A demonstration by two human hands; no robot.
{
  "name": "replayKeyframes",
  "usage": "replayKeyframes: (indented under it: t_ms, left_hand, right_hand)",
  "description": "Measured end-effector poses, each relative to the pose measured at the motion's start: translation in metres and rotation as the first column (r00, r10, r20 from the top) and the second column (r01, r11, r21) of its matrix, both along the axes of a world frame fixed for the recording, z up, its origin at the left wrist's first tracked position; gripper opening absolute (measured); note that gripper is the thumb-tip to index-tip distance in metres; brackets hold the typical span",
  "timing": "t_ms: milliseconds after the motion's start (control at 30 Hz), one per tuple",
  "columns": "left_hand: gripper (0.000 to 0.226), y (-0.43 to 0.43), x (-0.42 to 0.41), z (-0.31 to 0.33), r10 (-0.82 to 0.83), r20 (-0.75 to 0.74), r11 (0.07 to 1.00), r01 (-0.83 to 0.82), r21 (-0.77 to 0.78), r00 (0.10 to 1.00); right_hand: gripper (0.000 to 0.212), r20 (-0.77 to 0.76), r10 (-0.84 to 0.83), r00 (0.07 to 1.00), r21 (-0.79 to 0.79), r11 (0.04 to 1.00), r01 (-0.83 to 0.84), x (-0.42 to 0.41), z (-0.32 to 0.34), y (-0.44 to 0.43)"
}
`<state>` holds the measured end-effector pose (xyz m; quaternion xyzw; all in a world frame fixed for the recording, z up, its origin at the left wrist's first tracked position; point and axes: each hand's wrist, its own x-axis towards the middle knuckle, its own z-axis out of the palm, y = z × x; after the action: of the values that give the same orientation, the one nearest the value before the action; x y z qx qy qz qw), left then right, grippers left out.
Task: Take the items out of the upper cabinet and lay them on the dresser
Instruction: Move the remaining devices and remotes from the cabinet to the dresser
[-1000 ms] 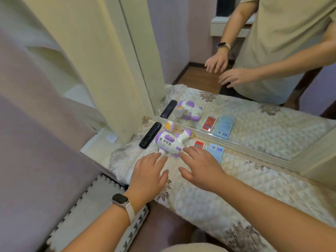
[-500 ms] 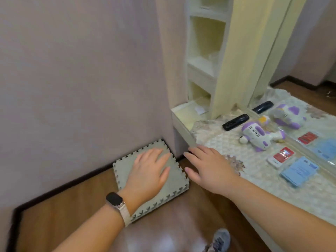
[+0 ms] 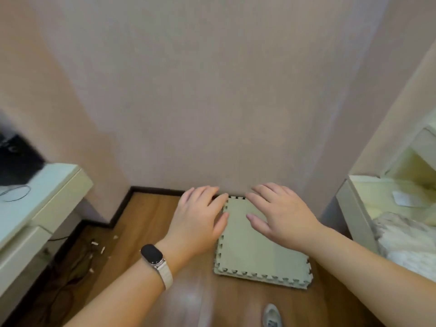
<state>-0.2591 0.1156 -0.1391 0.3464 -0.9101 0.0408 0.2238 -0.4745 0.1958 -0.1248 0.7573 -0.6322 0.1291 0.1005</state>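
My shoe (image 3: 272, 318) shows at the bottom edge. Above it, my left hand (image 3: 197, 224) (watch (image 3: 153, 254) on the wrist) and right hand (image 3: 280, 217) hover palms down, fingers spread, holding nothing, over the floor (image 3: 146, 223) and foam mats (image 3: 257, 256) by the wall (image 3: 212, 90). The dresser (image 3: 354, 208) edge, quilted cover (image 3: 405, 241) on top, sits at far right.

At 3 o'clock the dresser (image 3: 410, 241) is cut off by the frame edge, only its quilted corner showing. At 9 o'clock a dark object (image 3: 16, 159) is blurred and cropped. The shoe (image 3: 272, 316) at 6 o'clock is half cut.
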Motion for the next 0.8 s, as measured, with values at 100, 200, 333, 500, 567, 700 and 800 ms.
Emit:
replayKeyframes:
  t_ms: [100,200,333,500,567,700,800]
  left_hand:
    - [0.039,-0.021,0.018,0.003,0.107,0.023,0.994,-0.108,0.002,0.994]
    - [0.04,-0.044,0.024,0.008,0.222,0.069,0.975,-0.223,0.012,0.973]
    - [0.042,-0.076,0.02,0.022,0.365,0.126,0.929,-0.37,0.023,0.922]
    - [0.044,-0.107,0.014,0.044,0.521,0.135,0.851,-0.525,-0.008,0.843]
    - [0.043,-0.111,0.017,0.049,0.583,0.136,0.811,-0.585,-0.026,0.801]
    - [0.044,-0.116,0.034,0.056,0.679,0.173,0.727,-0.686,-0.025,0.713]
    - [0.044,-0.118,0.051,0.062,0.737,0.181,0.667,-0.744,-0.037,0.651]
  right_hand:
    - [0.045,0.001,0.124,0.992,-0.045,0.991,-0.124,0.01,0.004,-0.043]
    - [0.046,0.001,0.23,0.973,-0.057,0.972,-0.229,0.012,0.005,-0.089]
    - [0.049,0.034,0.333,0.942,-0.071,0.941,-0.33,0.007,0.011,-0.15]
    - [0.049,0.038,0.489,0.872,-0.098,0.87,-0.483,0.003,0.017,-0.221]
    - [0.048,0.043,0.537,0.842,-0.101,0.841,-0.531,0.009,0.018,-0.245]
    - [0.049,0.064,0.617,0.785,-0.127,0.785,-0.607,0.03,0.021,-0.282]
    - [0.05,0.073,0.662,0.746,-0.115,0.749,-0.653,0.053,0.022,-0.303]
